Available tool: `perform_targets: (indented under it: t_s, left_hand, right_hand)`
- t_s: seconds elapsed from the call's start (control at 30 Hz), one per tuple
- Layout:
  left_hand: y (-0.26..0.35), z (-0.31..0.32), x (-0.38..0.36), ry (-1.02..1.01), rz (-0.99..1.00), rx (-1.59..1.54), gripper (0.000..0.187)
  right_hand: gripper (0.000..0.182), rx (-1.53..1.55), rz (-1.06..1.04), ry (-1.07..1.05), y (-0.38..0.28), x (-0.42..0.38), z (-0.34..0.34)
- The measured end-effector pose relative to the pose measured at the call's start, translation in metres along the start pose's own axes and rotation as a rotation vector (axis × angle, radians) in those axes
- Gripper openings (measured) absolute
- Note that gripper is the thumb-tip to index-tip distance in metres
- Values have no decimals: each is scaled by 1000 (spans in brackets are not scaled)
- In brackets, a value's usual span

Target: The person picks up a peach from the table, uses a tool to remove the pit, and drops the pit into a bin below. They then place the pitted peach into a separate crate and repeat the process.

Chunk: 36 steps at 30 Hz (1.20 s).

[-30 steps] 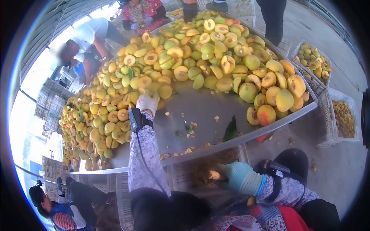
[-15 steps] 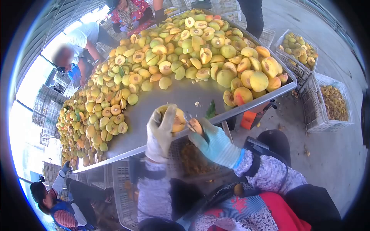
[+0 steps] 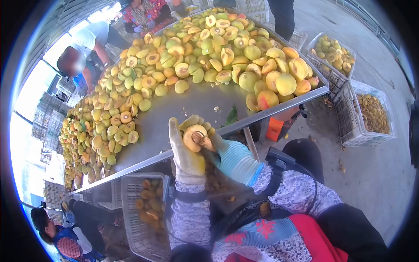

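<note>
My left hand (image 3: 190, 161), in a pale, stained glove, is wrapped round a yellow peach half (image 3: 190, 136) just off the near edge of the metal table (image 3: 174, 109). The cut face with its brown centre is turned toward me. My right hand (image 3: 238, 159), in a light blue and white glove, is closed on a small pitting tool (image 3: 206, 142), pressed to the fruit's middle. Fingers and fruit hide most of that tool. Beyond my hands, peach halves (image 3: 227, 56) are heaped across the tabletop.
A crate of peaches (image 3: 144, 253) stands below the table at left. To the right are another peach crate (image 3: 334, 72) and a crate of brown scraps (image 3: 349, 126). An orange-and-black object (image 3: 275, 129) sits under the table's right corner. Several people work around the table.
The peach half and my left hand have turned so the cut face shows. My right hand has moved left, bringing the tool from beside the fruit to its centre. The camera view has shifted slightly.
</note>
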<state>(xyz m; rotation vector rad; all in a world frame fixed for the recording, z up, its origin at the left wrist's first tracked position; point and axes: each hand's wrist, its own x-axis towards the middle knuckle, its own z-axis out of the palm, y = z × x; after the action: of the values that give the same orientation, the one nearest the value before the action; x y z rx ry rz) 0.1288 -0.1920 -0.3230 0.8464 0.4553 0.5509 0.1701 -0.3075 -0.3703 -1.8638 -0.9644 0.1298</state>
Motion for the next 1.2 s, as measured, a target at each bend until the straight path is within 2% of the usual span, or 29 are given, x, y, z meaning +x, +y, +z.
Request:
perform_targets:
  t_s: [0.07,0.17,0.23,0.3,0.4,0.47,0.5,0.57,0.6,0.67,0.73,0.83,0.9,1.0,1.07,1.1,1.13,1.2]
  left_hand:
    - [-3,2,-1,15,58,-20,55]
    - [-2,7,-8,35,117,17,51]
    - [-5,5,-6,31,119,17,50]
    - [-9,0,-6,24,117,21,49]
    - [-2,-10,-4,-45,76,176,48]
    - [9,-11,-5,-296,167,664,47]
    - [9,-3,-9,-299,167,661,47]
    - [4,16,-19,-97,190,212,53]
    - [-1,21,-21,-100,192,215,53]
    - [-8,23,-23,31,304,148,49]
    - [-7,13,-21,-22,297,250,50]
    - [0,11,-20,-10,141,136,48]
    - [1,11,-19,0,136,125,48]
    - [-5,13,-12,39,174,27,49]
    - [-4,7,-9,72,219,-57,52]
    - [1,1,-8,-59,141,-112,53]
    - [4,-3,-7,-190,63,-168,53]
    - [6,2,-11,-142,67,-64,53]
  right_hand:
    - [37,11,4,-1,6,2,9]
    - [36,197,24,22,9,4,16]
    - [34,38,28,-68,1,4,5]
    - [35,8,45,-107,2,1,1]
    - [35,-22,104,-190,2,-3,-3]
    - [35,-21,157,-235,5,-7,-1]
    - [34,78,131,-194,10,-8,4]
    - [34,179,104,-149,8,-11,8]
    - [33,285,97,-117,1,-13,8]
    - [32,396,85,-80,-2,-12,8]
    - [32,415,98,-121,3,-13,11]
    - [32,329,102,-228,-6,-10,-4]
    - [32,297,115,-284,-4,-10,-4]
    - [31,431,58,-344,-8,-8,-9]
    - [31,698,434,-657,-21,-4,-26]
    - [32,702,444,-687,-18,-5,-24]
    - [32,702,444,-689,-15,-6,-22]
    - [34,559,233,-620,-9,-8,-17]
